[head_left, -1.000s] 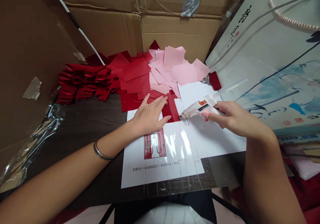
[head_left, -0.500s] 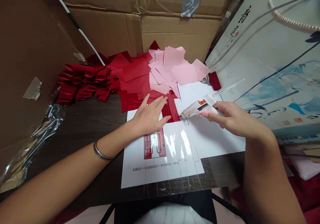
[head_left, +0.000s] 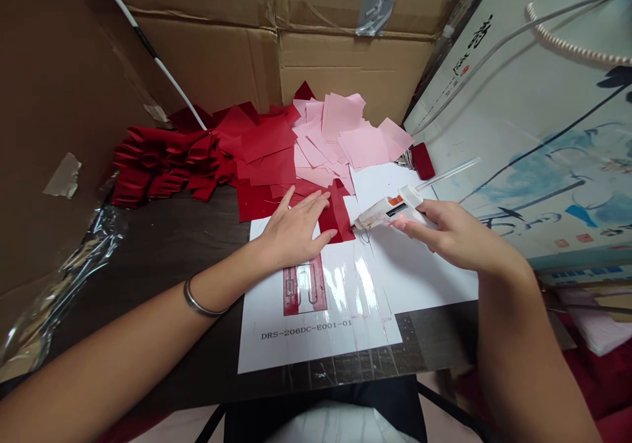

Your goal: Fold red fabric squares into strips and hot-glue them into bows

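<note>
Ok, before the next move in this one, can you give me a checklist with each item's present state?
1. Glue gun held in the right hand: ok.
2. Left hand resting on the red piece: ok.
3. Left thumb apart from the nozzle: ok.
4. Clear stick in the gun's back end: ok.
5. Fresh glue on the red piece: cannot tell.

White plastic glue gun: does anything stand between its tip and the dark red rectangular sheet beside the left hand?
Nothing visible does. The glue gun, in the right hand, has its tip at the right edge of the dark red sheet; the left hand lies over the sheet's left side.
</note>
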A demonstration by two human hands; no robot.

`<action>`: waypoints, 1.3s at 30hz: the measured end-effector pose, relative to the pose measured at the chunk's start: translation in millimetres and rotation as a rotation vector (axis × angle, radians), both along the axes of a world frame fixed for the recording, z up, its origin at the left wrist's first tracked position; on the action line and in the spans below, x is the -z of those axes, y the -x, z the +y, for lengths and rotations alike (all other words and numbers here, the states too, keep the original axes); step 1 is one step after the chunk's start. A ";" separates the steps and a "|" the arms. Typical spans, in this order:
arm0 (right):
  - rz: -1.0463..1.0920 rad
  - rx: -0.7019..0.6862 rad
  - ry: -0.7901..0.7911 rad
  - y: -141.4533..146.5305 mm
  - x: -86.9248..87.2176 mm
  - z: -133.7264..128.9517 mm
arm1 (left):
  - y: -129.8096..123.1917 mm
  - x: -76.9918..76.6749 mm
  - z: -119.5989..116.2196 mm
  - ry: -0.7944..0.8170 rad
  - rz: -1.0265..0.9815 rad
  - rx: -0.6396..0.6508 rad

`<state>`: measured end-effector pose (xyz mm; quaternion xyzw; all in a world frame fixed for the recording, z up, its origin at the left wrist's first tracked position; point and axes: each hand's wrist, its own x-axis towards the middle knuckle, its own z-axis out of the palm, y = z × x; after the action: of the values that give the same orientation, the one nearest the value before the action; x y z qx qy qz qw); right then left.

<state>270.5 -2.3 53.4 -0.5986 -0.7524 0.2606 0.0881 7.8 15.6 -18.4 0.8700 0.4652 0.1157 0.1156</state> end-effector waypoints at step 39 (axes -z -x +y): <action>0.079 -0.080 -0.323 10.9 19.5 4.4 | 0.3 1.3 -0.8 0.013 -0.019 0.009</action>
<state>259.6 2.1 33.9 -0.5356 -0.8035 0.1632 0.2023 7.4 14.9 -19.7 0.8701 0.4610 0.1206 0.1261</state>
